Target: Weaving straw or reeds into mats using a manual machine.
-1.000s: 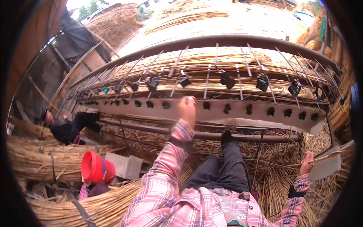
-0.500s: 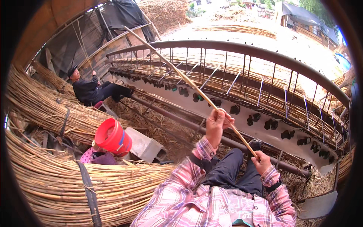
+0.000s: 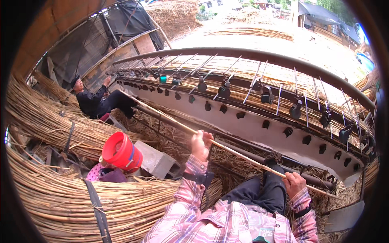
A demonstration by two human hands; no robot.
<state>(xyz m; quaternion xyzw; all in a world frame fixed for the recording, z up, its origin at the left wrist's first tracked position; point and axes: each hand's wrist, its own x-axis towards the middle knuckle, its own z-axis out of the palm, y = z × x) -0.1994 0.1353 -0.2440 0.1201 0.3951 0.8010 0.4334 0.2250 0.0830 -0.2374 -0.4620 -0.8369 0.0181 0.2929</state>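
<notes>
A long, thin reed stalk [image 3: 243,157] slants across in front of me, from far left down to near right, just on my side of a long loom-like frame [image 3: 227,52]. My left hand [image 3: 201,146] is closed round its middle. Nearer its right end, my right hand [image 3: 294,184] grips it too, and the tip sticks out beyond the fingers. Dark weights [image 3: 266,96] hang along the frame among pale thin rods. Below them, more dark weights [image 3: 266,124] hang against a pale curved board [image 3: 251,133].
To my left lie large strapped reed bundles [image 3: 137,202]. A red bucket [image 3: 131,157] and a concrete block [image 3: 156,161] stand between them and the frame. At the frame's far left sits another person [image 3: 97,99], one arm stretched toward it. A metal pipe [image 3: 312,180] runs low along the front.
The stalk has swung from steeply raised to low along the frame, and my left hand has moved left and down. Several weights now hang higher, among the rods. The other person's arm reaches forward.
</notes>
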